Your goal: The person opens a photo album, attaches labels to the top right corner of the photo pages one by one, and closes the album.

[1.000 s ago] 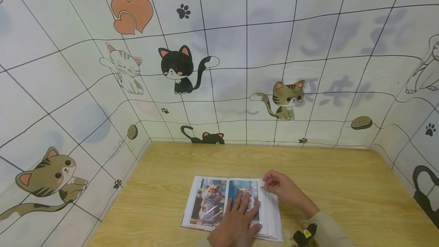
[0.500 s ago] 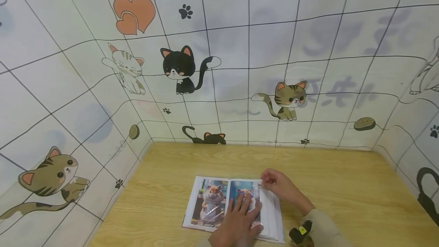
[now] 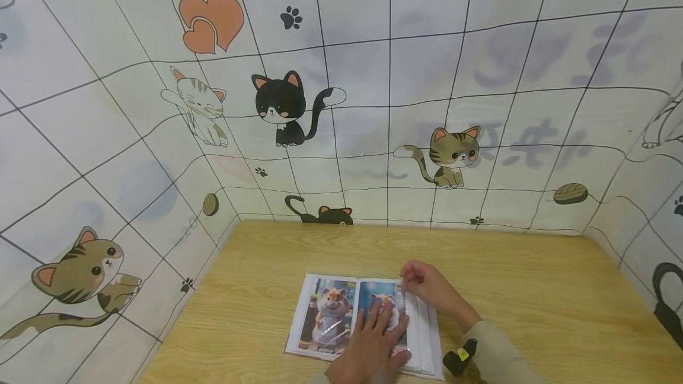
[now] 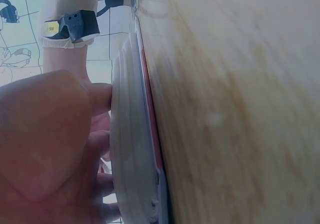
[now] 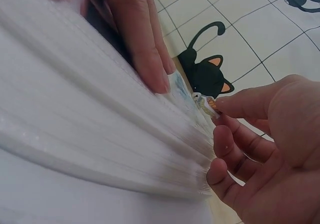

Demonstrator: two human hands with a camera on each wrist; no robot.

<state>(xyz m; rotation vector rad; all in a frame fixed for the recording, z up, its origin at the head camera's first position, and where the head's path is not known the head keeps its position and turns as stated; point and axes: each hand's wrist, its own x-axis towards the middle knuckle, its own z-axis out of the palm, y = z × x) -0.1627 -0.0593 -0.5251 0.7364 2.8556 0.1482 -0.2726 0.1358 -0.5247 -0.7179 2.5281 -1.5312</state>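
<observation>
An open photo album (image 3: 425, 336) with clear sleeves lies on the table, a hamster picture (image 3: 332, 316) on its left page and another (image 3: 373, 292) on its right. My left hand (image 3: 368, 339) rests spread over the right-hand picture, covering much of it. Seen from the side, this hand (image 4: 45, 134) presses on the thick stack of pages (image 4: 127, 134). At the right page's upper corner, my right hand (image 3: 427, 286) pinches a small curled piece (image 5: 207, 105) with orange and white print between thumb and forefinger. Its other fingers curl beside the page edges.
The wooden table (image 3: 256, 265) extends around the album. White sheeting (image 3: 363, 76) with a grid and cartoon cats rises along the back and both sides. A black device (image 3: 460, 359) with a yellow label is strapped at the right wrist.
My right hand has shifted slightly left along the upper edge of the right page, still pinching. The left hand stays on the picture. The head view has swung slightly.
</observation>
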